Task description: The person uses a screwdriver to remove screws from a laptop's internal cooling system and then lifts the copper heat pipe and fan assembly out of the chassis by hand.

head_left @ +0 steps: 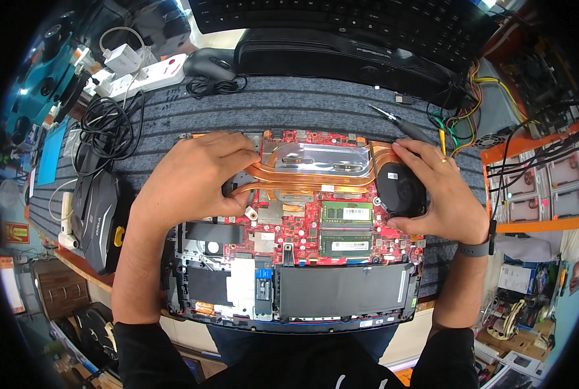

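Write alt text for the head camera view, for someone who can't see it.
A person's left hand and right hand hold opposite ends of a copper-piped cooling assembly at the red circuit board of an opened laptop. Beyond it, on a grey ridged mat, lie a dark-handled pointed tool and a dark mouse.

Circuit board (pixel 309 223) was red, speckled with white and silver. Across its upper half, heat pipes (pixel 302 181) were copper, metal plate (pixel 322 158) silver. Right of it, fan (pixel 401 189) was black. Near its middle, memory module (pixel 338 212) was green. Below it, battery (pixel 341 292) was dark grey. Beyond it, mat (pixel 302 107) was blue-grey, dark-striped.
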`<action>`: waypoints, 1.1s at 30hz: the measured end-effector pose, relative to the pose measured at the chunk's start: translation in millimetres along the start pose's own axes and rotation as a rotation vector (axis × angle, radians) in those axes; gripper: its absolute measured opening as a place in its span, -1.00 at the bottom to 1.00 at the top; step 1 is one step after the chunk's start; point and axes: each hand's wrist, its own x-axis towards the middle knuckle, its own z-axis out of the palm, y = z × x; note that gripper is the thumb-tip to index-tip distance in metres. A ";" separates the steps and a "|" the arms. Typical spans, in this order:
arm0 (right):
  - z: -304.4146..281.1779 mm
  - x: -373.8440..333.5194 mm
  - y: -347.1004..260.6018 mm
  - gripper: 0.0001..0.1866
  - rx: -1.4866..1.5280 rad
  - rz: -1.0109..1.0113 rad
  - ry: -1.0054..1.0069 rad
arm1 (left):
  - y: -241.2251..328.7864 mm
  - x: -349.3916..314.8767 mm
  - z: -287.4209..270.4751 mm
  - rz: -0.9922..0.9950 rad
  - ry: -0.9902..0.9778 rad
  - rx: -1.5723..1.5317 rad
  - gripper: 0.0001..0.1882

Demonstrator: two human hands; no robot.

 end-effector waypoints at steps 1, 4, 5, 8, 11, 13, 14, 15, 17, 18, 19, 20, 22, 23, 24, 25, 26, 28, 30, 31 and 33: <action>0.1 0.0 -0.1 0.12 -0.002 0.002 0.001 | -0.1 -0.1 -0.1 -0.010 -0.015 0.000 -0.54; 0.5 -0.4 -0.6 0.12 -0.010 0.009 -0.005 | 0.2 -0.5 0.2 -0.032 -0.035 0.023 -0.52; 0.4 -0.5 -0.7 0.12 -0.013 0.013 -0.008 | 0.3 -0.4 0.5 -0.038 -0.039 0.037 -0.51; 0.0 -0.2 -0.7 0.12 -0.009 0.011 -0.008 | 1.3 -0.9 0.9 -0.085 -0.062 0.034 -0.50; -0.7 0.3 -1.3 0.12 -0.021 0.006 -0.005 | 0.0 -1.0 -0.1 -0.071 -0.066 0.024 -0.51; -0.7 0.4 -2.1 0.12 -0.016 0.003 0.000 | -1.2 -0.9 -0.2 -0.038 -0.047 0.009 -0.52; -0.4 0.1 -2.7 0.12 -0.019 0.010 0.000 | -1.6 -0.9 -0.3 -0.020 -0.035 0.004 -0.52; -0.3 -0.2 -2.9 0.12 -0.020 0.003 0.000 | -1.6 -1.1 -0.5 -0.028 -0.044 -0.002 -0.52; 0.1 -1.2 -2.6 0.12 -0.029 0.011 -0.002 | -0.9 -1.2 -1.1 -0.041 -0.061 -0.018 -0.51; -0.2 -1.8 -1.6 0.11 -0.027 0.001 0.002 | -0.3 -1.1 -1.9 -0.039 -0.056 -0.013 -0.50; -0.8 -2.5 -0.3 0.10 -0.026 -0.007 0.005 | 0.5 -1.0 -2.8 -0.035 -0.051 -0.010 -0.49; -2.1 -3.1 1.7 0.09 -0.031 -0.021 0.005 | 1.2 -0.3 -3.4 -0.033 -0.058 -0.001 -0.49; -6.0 -4.0 6.7 0.05 0.032 -0.003 0.018 | 1.6 0.1 -7.7 -0.062 -0.042 -0.031 -0.48; -8.1 -4.7 8.7 0.04 0.064 -0.001 0.023 | 2.4 0.0 -9.3 -0.091 -0.042 -0.049 -0.48; -10.6 -5.9 9.8 0.01 0.074 0.032 0.013 | 3.7 -0.4 -10.0 -0.085 -0.060 -0.031 -0.49; -12.3 -6.9 10.0 0.00 0.063 0.020 0.008 | 4.6 0.4 -9.0 -0.075 -0.052 -0.031 -0.48; -13.2 -7.3 9.5 -0.02 0.059 0.017 0.003 | 5.2 0.5 -8.6 -0.069 -0.047 -0.027 -0.48; -11.8 -6.0 7.3 -0.11 0.058 0.002 0.027 | 5.6 -0.1 -8.9 -0.069 -0.053 -0.019 -0.48; -6.5 -2.2 5.3 -0.25 0.048 -0.022 0.087 | 4.9 -0.1 -8.3 -0.072 -0.066 -0.018 -0.48; -3.1 0.7 5.6 -0.33 0.065 -0.019 0.121 | 4.8 -0.4 -7.8 -0.074 -0.062 -0.018 -0.49; 5.1 8.4 9.3 -0.50 0.090 -0.021 0.197 | 4.7 -0.2 -6.1 -0.071 -0.051 -0.022 -0.49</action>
